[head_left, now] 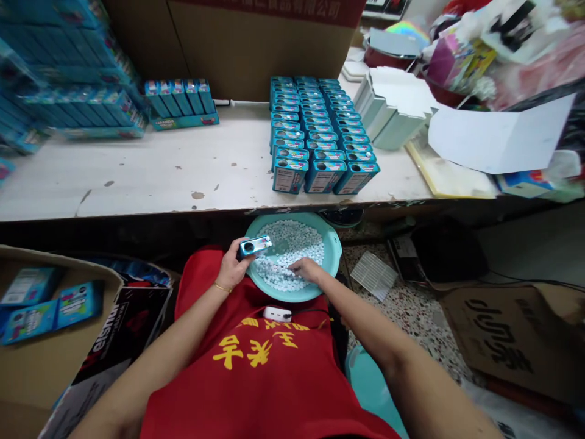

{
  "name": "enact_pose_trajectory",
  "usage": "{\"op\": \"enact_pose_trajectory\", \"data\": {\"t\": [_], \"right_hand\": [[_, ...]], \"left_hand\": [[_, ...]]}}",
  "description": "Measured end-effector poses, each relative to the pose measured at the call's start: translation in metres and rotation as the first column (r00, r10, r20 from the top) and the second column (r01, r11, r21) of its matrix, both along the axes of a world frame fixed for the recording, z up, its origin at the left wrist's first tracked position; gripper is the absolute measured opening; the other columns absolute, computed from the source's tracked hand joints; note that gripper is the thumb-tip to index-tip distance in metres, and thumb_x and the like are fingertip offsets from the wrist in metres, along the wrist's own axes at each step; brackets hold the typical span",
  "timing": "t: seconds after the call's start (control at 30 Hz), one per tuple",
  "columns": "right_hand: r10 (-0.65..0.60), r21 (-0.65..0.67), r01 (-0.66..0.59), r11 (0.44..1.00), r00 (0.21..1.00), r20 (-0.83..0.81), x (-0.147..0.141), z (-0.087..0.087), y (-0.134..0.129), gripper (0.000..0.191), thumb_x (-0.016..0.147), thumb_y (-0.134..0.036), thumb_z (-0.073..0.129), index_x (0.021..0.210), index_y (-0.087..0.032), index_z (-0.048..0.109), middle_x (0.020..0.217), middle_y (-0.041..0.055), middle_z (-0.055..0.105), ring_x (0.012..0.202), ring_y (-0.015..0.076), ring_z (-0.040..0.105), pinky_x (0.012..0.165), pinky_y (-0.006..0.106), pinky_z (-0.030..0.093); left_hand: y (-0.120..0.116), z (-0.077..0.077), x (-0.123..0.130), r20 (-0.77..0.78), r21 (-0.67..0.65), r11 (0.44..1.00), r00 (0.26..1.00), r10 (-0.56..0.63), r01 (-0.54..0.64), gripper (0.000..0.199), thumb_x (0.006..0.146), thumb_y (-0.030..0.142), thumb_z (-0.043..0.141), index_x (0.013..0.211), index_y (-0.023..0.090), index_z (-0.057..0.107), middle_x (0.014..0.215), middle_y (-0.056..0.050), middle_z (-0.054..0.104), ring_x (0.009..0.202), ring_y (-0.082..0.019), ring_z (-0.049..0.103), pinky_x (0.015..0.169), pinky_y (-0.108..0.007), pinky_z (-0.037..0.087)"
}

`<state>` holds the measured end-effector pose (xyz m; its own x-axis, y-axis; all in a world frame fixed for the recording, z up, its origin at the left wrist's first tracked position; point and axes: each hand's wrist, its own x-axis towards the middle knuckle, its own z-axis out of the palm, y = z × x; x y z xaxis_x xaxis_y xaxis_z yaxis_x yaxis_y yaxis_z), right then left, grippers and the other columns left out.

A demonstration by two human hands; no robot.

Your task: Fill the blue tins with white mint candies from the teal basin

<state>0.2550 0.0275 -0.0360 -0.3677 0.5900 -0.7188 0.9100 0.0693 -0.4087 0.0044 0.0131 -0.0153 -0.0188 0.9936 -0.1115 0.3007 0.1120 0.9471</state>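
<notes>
The tin [255, 246] lies tilted on its side over the basin's [333, 253] rim at about 10 o'clock, so I judge that candies [292, 244] fed toward its hole could spill past the rim onto the red apron [256, 378], or the tin could slip, being pinched only at one end. The left hand [232, 268] is closed on the tin. The right hand [307, 269], at the basin's 5 o'clock, lies palm down among the candies, fingers curled; whether it grips any I cannot tell.
</notes>
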Motion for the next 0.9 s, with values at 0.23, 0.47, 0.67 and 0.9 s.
{"op": "enact_pose_trajectory", "data": {"t": [0.23, 0.47, 0.67, 0.9], "right_hand": [[-0.330, -0.117, 0.311, 0.943, 0.917, -0.224, 0.028, 0.074, 0.014, 0.037, 0.067, -0.019, 0.055, 0.102, -0.012, 0.065, 0.079, 0.0024, 0.068, 0.066, 0.0136, 0.057, 0.061, 0.023, 0.044], [-0.206, -0.070, 0.194, 0.979, 0.935, -0.288, 0.006, 0.143, 0.043, 0.028, 0.069, -0.021, 0.051, 0.090, -0.019, 0.070, 0.069, -0.0007, 0.066, 0.060, 0.0105, 0.052, 0.058, 0.021, 0.039], [0.116, 0.172, -0.104, 0.980, 0.992, -0.058, -0.031, 0.182, 0.057, 0.027, 0.069, -0.012, 0.044, 0.068, -0.019, 0.070, 0.047, -0.0008, 0.055, 0.049, 0.0082, 0.044, 0.049, 0.022, 0.027], [0.150, 0.258, -0.142, 0.956, 0.989, -0.012, -0.032, 0.198, 0.054, 0.032, 0.070, -0.012, 0.042, 0.082, -0.021, 0.071, 0.073, 0.0028, 0.068, 0.066, 0.0127, 0.055, 0.057, 0.022, 0.033]], "left_hand": [[0.001, 0.002, 0.002, 0.006, 0.003, 1.000, 1.000, 0.012, -0.012, 0.037, 0.070, 0.025, 0.058, 0.106, 0.021, 0.048, 0.099, -0.003, 0.057, 0.090, -0.016, 0.054, 0.084, -0.031, 0.042], [0.000, 0.007, 0.023, -0.053, 0.071, 0.994, 0.995, -0.082, 0.085, 0.037, 0.070, 0.020, 0.056, 0.106, 0.020, 0.050, 0.105, -0.005, 0.055, 0.099, -0.020, 0.051, 0.090, -0.035, 0.039], [-0.002, 0.009, 0.028, -0.103, 0.086, 0.989, 0.989, -0.109, 0.118, 0.036, 0.071, 0.019, 0.055, 0.106, 0.021, 0.051, 0.105, -0.005, 0.055, 0.101, -0.020, 0.050, 0.091, -0.036, 0.038], [-0.003, 0.006, 0.023, -0.045, 0.074, 0.994, 0.996, -0.071, 0.074, 0.035, 0.070, 0.020, 0.056, 0.104, 0.021, 0.050, 0.104, -0.005, 0.055, 0.099, -0.020, 0.051, 0.090, -0.035, 0.039]]}}
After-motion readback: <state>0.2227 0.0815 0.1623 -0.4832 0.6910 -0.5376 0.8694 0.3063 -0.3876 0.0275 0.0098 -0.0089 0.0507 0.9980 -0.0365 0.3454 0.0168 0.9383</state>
